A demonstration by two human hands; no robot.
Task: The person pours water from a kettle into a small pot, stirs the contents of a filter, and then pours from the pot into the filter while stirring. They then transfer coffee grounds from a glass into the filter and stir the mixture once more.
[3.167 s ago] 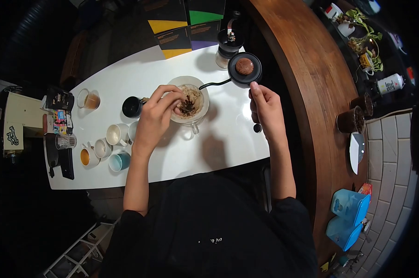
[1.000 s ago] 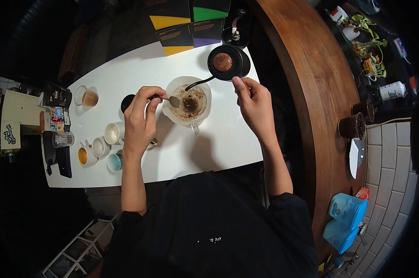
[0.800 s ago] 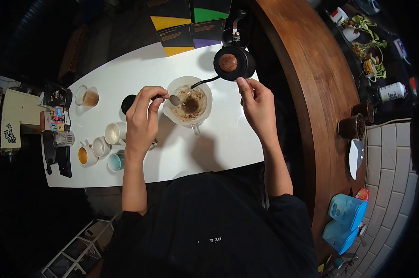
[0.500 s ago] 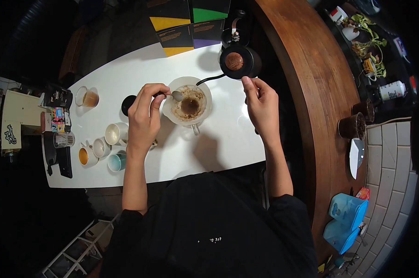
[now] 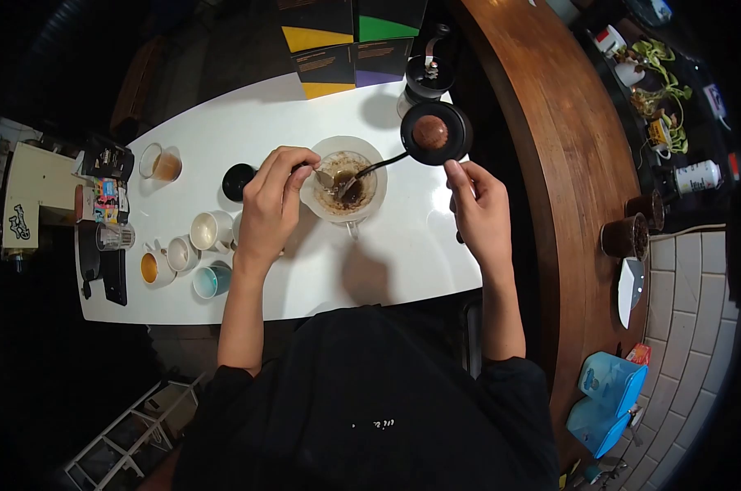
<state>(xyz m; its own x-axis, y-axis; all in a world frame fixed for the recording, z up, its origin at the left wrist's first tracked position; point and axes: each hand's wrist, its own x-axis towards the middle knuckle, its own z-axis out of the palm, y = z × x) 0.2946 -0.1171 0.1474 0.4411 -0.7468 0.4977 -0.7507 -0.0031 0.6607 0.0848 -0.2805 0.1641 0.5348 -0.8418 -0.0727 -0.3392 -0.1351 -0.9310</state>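
My left hand (image 5: 274,204) pinches a small metal spoon (image 5: 325,177), whose bowl is over the left side of a coffee dripper (image 5: 375,204). A pale paper filter (image 5: 315,146) lines the dripper, with wet brown coffee grounds (image 5: 332,201) and dark liquid inside. My right hand (image 5: 480,211) is closed round the handle of a black gooseneck kettle (image 5: 460,123) with a round brown lid knob. The kettle's spout (image 5: 380,164) reaches left over the dripper, its tip above the grounds. A thin streak below the tip looks like water. The kettle's handle is mostly hidden by my fingers.
Several cups, including a white mug (image 5: 207,232) and a turquoise cup (image 5: 212,281), stand left on the white table (image 5: 264,114). Nearby are a black round object (image 5: 239,182) and a glass of brown drink (image 5: 162,164). A hand grinder (image 5: 429,75) stands behind the kettle.
The kettle has come forward and tipped, its spout now reaching over the middle of the dripper. The spoon stays at the dripper's left side. The whole view has shifted slightly.
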